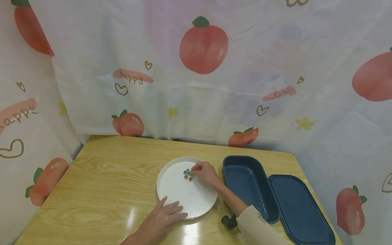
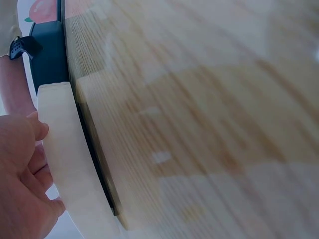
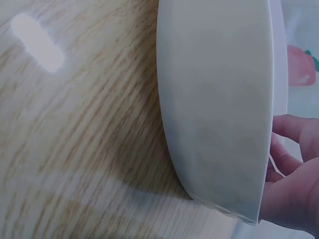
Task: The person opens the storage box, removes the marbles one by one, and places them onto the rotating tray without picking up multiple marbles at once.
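Observation:
Several small coloured glass marbles (image 1: 188,174) lie close together in a round white tray (image 1: 186,199) with a raised rim. From the right, my right hand (image 1: 206,173) reaches over the tray, thumb and finger pinching a marble at the cluster's edge. That marble is mostly covered by the fingertips, and the tray wall (image 3: 214,109) hides them in the right wrist view. With fingers spread, my left hand (image 1: 163,216) rests on the tray's near-left rim. The left wrist view shows those fingers (image 2: 37,129) over the rim.
A deep dark-blue box (image 1: 245,177) stands right of the tray, under the right forearm. Its flat matching lid (image 1: 301,207) lies beside it near the table's right edge. A small black object (image 1: 229,222) shows by the right sleeve. A fruit-printed curtain (image 1: 190,95) hangs behind the wooden table (image 1: 116,170).

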A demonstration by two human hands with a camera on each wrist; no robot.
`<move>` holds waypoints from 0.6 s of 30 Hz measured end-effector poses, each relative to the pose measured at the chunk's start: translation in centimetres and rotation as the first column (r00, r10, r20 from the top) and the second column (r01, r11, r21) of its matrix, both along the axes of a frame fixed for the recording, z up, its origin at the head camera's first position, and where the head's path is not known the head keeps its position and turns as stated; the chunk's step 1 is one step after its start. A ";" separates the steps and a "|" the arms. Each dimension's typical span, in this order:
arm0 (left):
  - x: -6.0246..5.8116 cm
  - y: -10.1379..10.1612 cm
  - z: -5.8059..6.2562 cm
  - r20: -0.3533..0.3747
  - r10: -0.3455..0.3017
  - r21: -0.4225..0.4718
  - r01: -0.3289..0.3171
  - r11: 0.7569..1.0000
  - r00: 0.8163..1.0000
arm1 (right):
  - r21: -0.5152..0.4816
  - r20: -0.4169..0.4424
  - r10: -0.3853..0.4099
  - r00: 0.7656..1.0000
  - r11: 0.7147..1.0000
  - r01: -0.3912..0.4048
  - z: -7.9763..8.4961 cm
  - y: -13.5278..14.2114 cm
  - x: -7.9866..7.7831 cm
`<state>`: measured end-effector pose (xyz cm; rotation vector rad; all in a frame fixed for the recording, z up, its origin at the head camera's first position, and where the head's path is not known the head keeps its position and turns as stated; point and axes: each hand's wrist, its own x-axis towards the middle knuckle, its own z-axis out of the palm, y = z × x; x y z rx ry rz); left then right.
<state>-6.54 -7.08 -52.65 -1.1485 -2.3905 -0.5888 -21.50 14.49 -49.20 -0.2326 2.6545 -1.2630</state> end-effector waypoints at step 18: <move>0.0 0.0 0.0 -0.001 -0.001 0.000 0.001 1.000 1.000 | 0.040 0.049 -0.035 0.998 0.999 0.033 -0.1 -0.4 -0.4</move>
